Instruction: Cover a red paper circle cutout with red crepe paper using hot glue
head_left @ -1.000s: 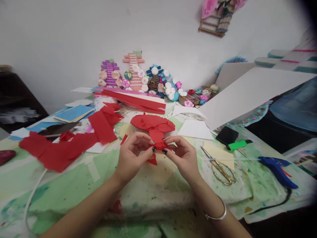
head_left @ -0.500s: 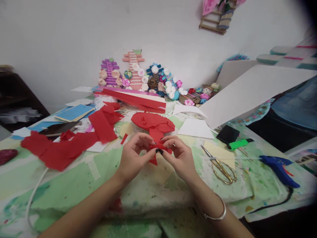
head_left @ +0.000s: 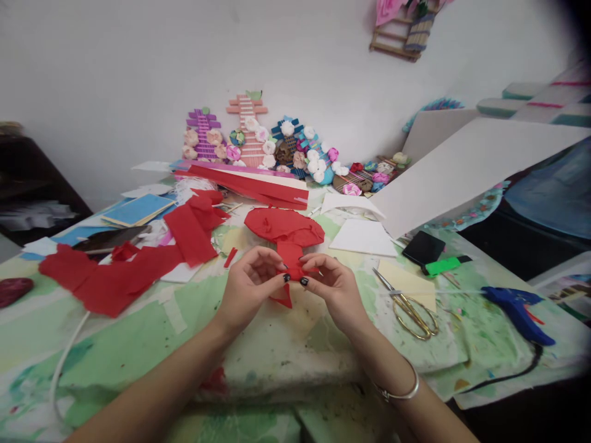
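My left hand (head_left: 249,282) and my right hand (head_left: 333,287) pinch the near end of a red crepe paper piece (head_left: 290,251) from both sides. Both thumbs, with dark nails, press on its near edge, a little apart from each other. Farther off, the piece widens into a flat, wrinkled oval (head_left: 281,225) covered in red paper. A small pointed flap of red paper (head_left: 283,297) hangs below my left thumb. The fingertips behind the paper are partly hidden.
Gold-handled scissors (head_left: 410,311) and a blue glue gun (head_left: 519,312) lie at right, near a green cutter (head_left: 443,266). Red crepe paper (head_left: 115,280) spreads at left. Long red strips (head_left: 249,184) lie behind. Flower-decorated crafts (head_left: 252,132) lean on the wall.
My thumbs have moved apart along the near edge of the red paper, showing more of its folded end between them. The view has shifted slightly.
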Tool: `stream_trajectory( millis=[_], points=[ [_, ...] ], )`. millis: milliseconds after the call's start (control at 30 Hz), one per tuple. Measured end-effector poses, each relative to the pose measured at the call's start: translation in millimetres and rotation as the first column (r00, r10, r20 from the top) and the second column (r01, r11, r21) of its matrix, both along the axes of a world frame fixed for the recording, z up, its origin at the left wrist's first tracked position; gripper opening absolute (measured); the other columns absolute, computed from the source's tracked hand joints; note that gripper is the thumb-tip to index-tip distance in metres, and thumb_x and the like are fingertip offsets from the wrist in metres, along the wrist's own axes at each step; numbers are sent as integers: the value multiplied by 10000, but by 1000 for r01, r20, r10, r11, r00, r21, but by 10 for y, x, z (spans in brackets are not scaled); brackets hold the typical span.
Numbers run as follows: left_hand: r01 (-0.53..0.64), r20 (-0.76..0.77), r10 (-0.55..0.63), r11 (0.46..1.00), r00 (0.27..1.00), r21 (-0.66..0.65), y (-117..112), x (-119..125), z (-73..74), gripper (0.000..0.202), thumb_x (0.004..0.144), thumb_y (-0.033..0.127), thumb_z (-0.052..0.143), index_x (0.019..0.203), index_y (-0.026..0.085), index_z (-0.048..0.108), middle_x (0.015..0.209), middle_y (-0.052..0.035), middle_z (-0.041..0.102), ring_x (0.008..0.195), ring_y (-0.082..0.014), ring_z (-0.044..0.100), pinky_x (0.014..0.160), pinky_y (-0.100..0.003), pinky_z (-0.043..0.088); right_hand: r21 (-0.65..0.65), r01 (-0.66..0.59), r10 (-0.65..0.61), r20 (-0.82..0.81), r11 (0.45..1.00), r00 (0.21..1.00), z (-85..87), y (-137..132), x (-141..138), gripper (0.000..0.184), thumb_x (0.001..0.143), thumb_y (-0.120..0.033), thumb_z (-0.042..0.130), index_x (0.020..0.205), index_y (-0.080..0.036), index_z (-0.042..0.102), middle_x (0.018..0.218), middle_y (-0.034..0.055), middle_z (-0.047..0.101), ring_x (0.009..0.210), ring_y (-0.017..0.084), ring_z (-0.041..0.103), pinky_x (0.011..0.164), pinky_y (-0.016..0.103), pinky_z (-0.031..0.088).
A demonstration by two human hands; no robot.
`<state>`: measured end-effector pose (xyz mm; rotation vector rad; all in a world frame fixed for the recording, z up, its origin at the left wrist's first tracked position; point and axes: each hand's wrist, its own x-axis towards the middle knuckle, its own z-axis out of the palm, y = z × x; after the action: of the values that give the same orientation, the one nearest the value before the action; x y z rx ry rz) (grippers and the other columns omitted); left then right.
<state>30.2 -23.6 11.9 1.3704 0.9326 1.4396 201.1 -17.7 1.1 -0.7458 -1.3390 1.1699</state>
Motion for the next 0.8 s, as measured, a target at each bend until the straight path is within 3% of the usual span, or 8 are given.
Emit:
stream_trajectory(
  millis=[400, 500, 667, 800],
  points=[
    [54, 4, -54, 998, 999, 16, -3, -30, -7, 212, 697, 204, 744, 857, 159, 613, 786, -24, 642, 729, -135, 613, 651, -227, 491, 131, 13, -21, 60, 991, 998, -39, 1, 41, 157, 729, -254, 742, 862, -211, 671, 1055, 77, 578, 1024, 207, 588, 828, 329, 527],
    [90, 12, -91, 996, 996, 17, -21, -38, -11, 229, 688, 202, 745, 875, 161, 619, 838, -35, 650, 777, -151, 630, 694, -242, 505, 201, 63, -86, 103, 977, 991, -47, -47, 35, 187, 719, -193, 739, 885, -218, 657, 1103, 75, 553, 1020, 203, 596, 818, 325, 549],
    [92, -12, -93, 996, 996, -16, -132, 1, -46, 253, 660, 185, 743, 862, 156, 596, 862, -42, 646, 814, -175, 651, 725, -269, 535, 364, 224, -325, 248, 904, 912, -98, -178, 16, 114, 795, -98, 617, 830, -206, 629, 1037, 78, 610, 982, 183, 617, 782, 312, 577],
    [58, -25, -58, 998, 998, -9, -275, 39, -134, 251, 699, 191, 704, 916, 160, 581, 920, -50, 640, 852, -177, 655, 760, -287, 548, 559, 263, -489, 304, 787, 817, -185, -255, 25, 138, 835, -85, 561, 770, -198, 608, 955, 83, 685, 926, 184, 659, 791, 330, 568]
  ],
)
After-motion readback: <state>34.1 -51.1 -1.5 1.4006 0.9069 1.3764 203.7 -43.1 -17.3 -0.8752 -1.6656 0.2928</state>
